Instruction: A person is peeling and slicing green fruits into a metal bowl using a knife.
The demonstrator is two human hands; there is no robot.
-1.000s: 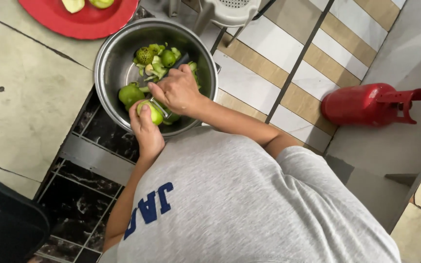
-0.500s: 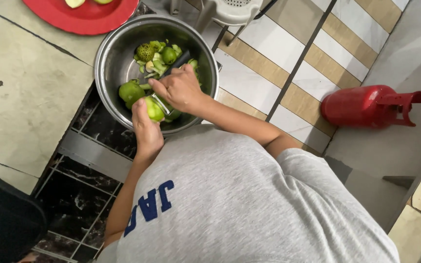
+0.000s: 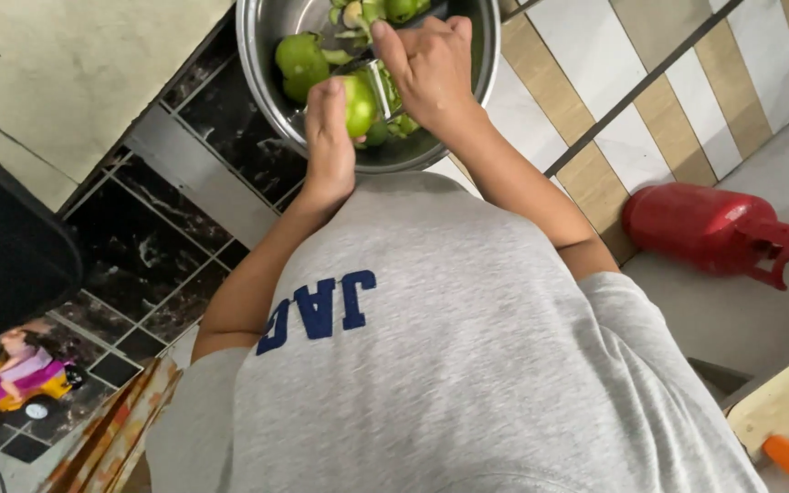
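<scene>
**Peeling a green fruit over a steel bowl**

The work in hand appears to be mid-peel. The left hand (image 3: pixel 329 137) is closed around a green fruit (image 3: pixel 359 102), fingers wrapped over its near side. The right hand (image 3: pixel 431 68) is clenched on a small metal peeler (image 3: pixel 381 87), whose blade lies against the fruit's 3 o'clock side. The fruit is held just above the inside of the steel bowl (image 3: pixel 257 64), at about 12 o'clock in the frame.

Both forearms rise from the grey shirt (image 3: pixel 468 365) and converge over the bowl. The left wrist is straight and points to 12 o'clock. The right wrist is bent inward, its knuckles towards 11 o'clock and the thumb extended along the tool.

In judgement, a further stroke calls for the left hand to turn the fruit so that unpeeled skin meets the blade. The holding fingers must stay out of the blade's path.

More green fruit (image 3: pixel 300 59) and loose peelings lie in the bowl at 10 o'clock of the held one. A red gas cylinder (image 3: pixel 705 228) lies on the floor at 3 o'clock, well apart.
</scene>
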